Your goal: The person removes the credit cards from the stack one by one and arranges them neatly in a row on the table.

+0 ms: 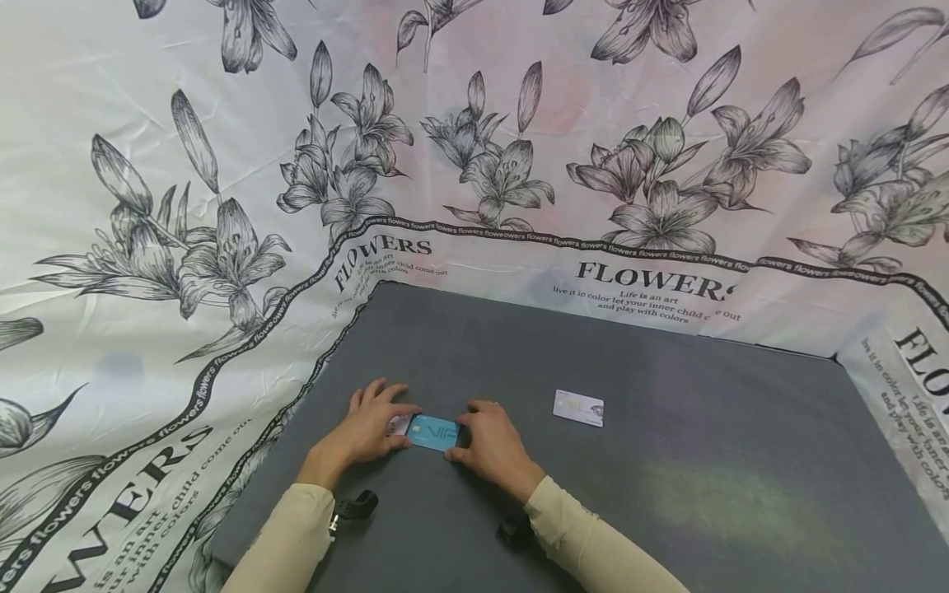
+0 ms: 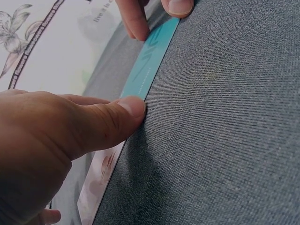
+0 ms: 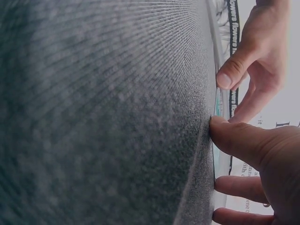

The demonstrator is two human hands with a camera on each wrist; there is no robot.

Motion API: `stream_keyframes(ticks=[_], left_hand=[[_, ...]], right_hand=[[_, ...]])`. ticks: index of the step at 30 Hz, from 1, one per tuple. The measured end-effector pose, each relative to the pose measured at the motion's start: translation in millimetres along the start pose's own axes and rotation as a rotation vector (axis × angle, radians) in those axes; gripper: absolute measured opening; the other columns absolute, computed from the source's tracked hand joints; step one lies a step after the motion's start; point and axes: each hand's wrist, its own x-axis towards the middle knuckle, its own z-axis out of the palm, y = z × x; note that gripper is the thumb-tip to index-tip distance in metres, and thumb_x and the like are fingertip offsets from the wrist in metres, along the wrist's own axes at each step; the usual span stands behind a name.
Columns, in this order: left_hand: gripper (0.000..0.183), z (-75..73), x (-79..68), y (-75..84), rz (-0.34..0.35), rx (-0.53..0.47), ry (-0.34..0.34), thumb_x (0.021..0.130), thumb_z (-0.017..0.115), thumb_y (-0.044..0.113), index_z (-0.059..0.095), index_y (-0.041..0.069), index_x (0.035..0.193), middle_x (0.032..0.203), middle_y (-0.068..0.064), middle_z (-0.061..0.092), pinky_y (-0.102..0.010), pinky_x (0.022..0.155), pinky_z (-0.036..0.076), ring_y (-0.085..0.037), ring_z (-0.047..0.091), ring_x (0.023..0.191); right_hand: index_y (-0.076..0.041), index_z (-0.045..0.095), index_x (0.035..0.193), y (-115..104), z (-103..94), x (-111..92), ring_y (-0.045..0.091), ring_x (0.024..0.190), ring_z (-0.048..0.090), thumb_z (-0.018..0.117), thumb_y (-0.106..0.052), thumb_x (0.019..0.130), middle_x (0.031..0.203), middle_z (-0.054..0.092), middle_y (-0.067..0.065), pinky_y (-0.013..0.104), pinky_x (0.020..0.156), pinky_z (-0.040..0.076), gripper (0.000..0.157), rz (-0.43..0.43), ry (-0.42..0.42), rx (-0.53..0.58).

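A blue card (image 1: 433, 433) with VIP lettering lies flat on the dark grey table, between my two hands. At its left end, my left hand (image 1: 363, 430) spans the card, thumb on the near edge and index finger at the far edge. The right hand (image 1: 495, 445) pinches the opposite end between thumb and index finger. A pale pinkish card (image 2: 101, 176) lies end to end with the blue one, under my left palm; the hand partly hides it. In the left wrist view, my left thumb (image 2: 117, 119) presses where the two cards meet.
To the right of my hands lies a white card (image 1: 578, 408) with a dark print at one end. Grey cloth covers the table (image 1: 712, 445). White fabric (image 1: 489, 272) printed with flowers hangs along its back and sides.
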Motion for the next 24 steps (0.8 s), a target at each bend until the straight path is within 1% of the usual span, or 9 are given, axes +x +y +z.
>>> stream_keyframes(ticks=[4, 11, 15, 20, 24], left_hand=[[0.050, 0.4, 1.2, 0.0, 0.000, 0.000, 0.003, 0.094, 0.089, 0.029, 0.076, 0.020, 0.141, 0.168, -0.020, 0.048, -0.083, 0.122, 0.021, -0.055, 0.028, 0.161], [0.051, 0.7, 4.1, 0.8, 0.013, -0.008, 0.014, 0.093, 0.090, 0.029, 0.076, 0.020, 0.141, 0.167, -0.019, 0.049, -0.084, 0.122, 0.021, -0.054, 0.030, 0.160], [0.053, -1.4, 6.0, 3.1, 0.028, -0.013, 0.019, 0.092, 0.091, 0.032, 0.075, 0.020, 0.141, 0.166, -0.018, 0.050, -0.083, 0.122, 0.022, -0.054, 0.031, 0.160], [0.054, -2.5, 10.1, 5.5, 0.043, 0.011, 0.030, 0.092, 0.090, 0.035, 0.075, 0.020, 0.141, 0.165, -0.018, 0.052, -0.082, 0.122, 0.024, -0.055, 0.033, 0.159], [0.055, -3.3, 13.7, 9.6, 0.034, 0.002, 0.023, 0.093, 0.089, 0.036, 0.075, 0.019, 0.142, 0.166, -0.017, 0.051, -0.081, 0.124, 0.023, -0.053, 0.031, 0.160]], right_hand=[[-0.004, 0.083, 0.124, 0, -0.8, 0, 0.041, 0.140, 0.063, 0.097, -0.042, 0.084, 0.144, 0.069, 0.022, 0.056, 0.123, 0.047, 0.057, 0.005, -0.004, 0.007], [-0.005, 0.081, 0.126, 3, -5.5, -2, 0.041, 0.138, 0.064, 0.097, -0.043, 0.084, 0.144, 0.069, 0.022, 0.057, 0.122, 0.047, 0.058, -0.014, -0.001, 0.013], [-0.006, 0.080, 0.129, 7, -9.4, -2, 0.043, 0.138, 0.064, 0.096, -0.043, 0.084, 0.145, 0.069, 0.022, 0.057, 0.119, 0.050, 0.060, -0.003, -0.007, 0.048], [-0.006, 0.079, 0.129, 12, -17.5, -3, 0.044, 0.138, 0.062, 0.097, -0.040, 0.084, 0.145, 0.068, 0.022, 0.058, 0.117, 0.051, 0.059, 0.017, 0.000, 0.082], [-0.006, 0.079, 0.131, 18, -24.6, -3, 0.045, 0.141, 0.061, 0.097, -0.039, 0.084, 0.148, 0.066, 0.023, 0.060, 0.117, 0.050, 0.060, 0.036, 0.005, 0.097]])
